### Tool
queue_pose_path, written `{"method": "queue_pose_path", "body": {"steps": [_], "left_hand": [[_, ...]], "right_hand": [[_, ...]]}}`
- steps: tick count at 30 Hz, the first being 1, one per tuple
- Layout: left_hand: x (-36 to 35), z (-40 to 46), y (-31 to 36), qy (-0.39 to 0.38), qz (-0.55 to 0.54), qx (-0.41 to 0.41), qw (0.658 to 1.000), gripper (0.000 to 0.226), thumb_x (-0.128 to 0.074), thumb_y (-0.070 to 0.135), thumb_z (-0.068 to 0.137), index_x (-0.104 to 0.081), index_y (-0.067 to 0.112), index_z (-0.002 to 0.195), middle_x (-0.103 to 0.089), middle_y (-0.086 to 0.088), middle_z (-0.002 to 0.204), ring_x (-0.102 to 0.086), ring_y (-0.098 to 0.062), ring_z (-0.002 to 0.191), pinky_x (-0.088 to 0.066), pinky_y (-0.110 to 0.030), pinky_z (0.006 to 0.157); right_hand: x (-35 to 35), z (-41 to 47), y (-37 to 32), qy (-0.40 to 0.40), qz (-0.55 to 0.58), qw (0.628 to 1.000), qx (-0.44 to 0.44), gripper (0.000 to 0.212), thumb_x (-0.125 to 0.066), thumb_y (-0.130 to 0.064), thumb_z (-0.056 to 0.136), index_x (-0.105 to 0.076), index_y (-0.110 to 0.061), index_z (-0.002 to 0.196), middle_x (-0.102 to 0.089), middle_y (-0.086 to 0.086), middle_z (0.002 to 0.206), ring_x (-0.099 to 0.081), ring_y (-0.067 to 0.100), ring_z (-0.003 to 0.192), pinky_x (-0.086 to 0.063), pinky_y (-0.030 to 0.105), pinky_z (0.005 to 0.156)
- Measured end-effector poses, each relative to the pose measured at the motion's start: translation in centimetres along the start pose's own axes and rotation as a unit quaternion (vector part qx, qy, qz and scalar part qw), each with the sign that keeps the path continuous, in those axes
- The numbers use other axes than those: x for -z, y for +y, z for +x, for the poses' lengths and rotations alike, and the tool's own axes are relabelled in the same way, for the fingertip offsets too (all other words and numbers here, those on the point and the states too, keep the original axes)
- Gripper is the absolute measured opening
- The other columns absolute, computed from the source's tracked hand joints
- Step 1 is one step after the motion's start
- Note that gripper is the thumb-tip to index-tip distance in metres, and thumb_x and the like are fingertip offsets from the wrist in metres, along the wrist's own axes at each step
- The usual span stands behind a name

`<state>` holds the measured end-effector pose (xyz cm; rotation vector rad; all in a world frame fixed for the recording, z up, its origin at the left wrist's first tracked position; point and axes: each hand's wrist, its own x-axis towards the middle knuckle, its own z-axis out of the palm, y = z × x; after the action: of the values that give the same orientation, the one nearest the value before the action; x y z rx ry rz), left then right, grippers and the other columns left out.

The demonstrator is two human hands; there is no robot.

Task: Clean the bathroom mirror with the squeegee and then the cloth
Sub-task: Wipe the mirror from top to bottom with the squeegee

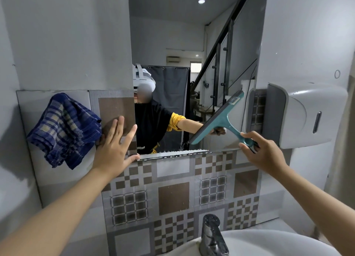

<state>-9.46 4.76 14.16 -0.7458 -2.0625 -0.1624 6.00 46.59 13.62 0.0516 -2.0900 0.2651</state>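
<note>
1. Two bare forearms reach forward and up toward the mirror (196,44).
2. Right hand (263,154): grip closed around the handle end of the teal squeegee (221,119); blade tilted, against the lower glass.
3. Left hand (113,148): fingers straight and spread, palm toward the tiled wall (172,196) by the mirror's lower left corner.
4. Blue checked cloth (63,129) hangs bunched just left of that hand; whether the hand holds it cannot be told.
5. Faucet (212,234) and sink (269,242) below.

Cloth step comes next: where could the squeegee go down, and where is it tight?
Bare basin rim right of the faucet looks free. Tight: squeegee in the right hand near the dispenser; left hand holds the cloth.
</note>
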Motion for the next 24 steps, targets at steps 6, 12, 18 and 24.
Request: {"method": "queue_pose_path", "body": {"steps": [6, 12, 18, 24], "left_hand": [[-0.2, -0.1, 0.0, 0.005, 0.001, -0.003, 1.000, 0.100, -0.076, 0.044, 0.067, -0.020, 0.019, 0.146, -0.002, -0.018, 0.155, -0.002, -0.033, 0.142, -0.038, -0.058, 0.096], [0.0, -0.1, 0.3, -0.002, -0.008, 0.003, 1.000, 0.100, -0.076, 0.043, 0.067, -0.020, 0.019, 0.146, -0.001, -0.018, 0.155, 0.000, -0.033, 0.142, -0.041, -0.060, 0.092], [0.2, 0.0, 0.5, -0.001, -0.004, 0.004, 1.000, 0.099, -0.078, 0.041, 0.067, -0.022, 0.017, 0.146, -0.003, -0.020, 0.154, -0.001, -0.034, 0.141, -0.036, -0.060, 0.095], [0.1, -0.1, 0.4, 0.002, -0.012, 0.004, 1.000, 0.099, -0.079, 0.039, 0.066, -0.023, 0.017, 0.145, -0.002, -0.019, 0.155, 0.000, -0.034, 0.141, -0.032, -0.059, 0.099]], "right_hand": [[0.7, -1.2, 1.9, -0.018, 0.031, 0.999, -0.021, 0.033, -0.073, -0.021, 0.081, -0.061, -0.014, 0.110, -0.072, 0.009, 0.091, -0.067, 0.028, 0.059, -0.060, 0.040, 0.052], [-0.1, -2.8, 0.5, -0.021, 0.104, 0.989, -0.100, 0.024, -0.072, -0.018, 0.083, -0.059, -0.016, 0.103, -0.068, 0.005, 0.091, -0.061, 0.019, 0.060, -0.056, 0.030, 0.052], [-1.0, -4.0, -1.8, -0.009, 0.191, 0.961, -0.199, 0.017, -0.070, -0.015, 0.085, -0.059, -0.014, 0.098, -0.062, 0.001, 0.082, -0.049, 0.004, 0.048, -0.040, 0.011, 0.043], [-1.7, -4.4, -2.4, 0.006, 0.226, 0.943, -0.242, 0.014, -0.068, -0.018, 0.087, -0.059, -0.013, 0.097, -0.064, 0.006, 0.082, -0.045, 0.010, 0.047, -0.034, 0.012, 0.040]]}}
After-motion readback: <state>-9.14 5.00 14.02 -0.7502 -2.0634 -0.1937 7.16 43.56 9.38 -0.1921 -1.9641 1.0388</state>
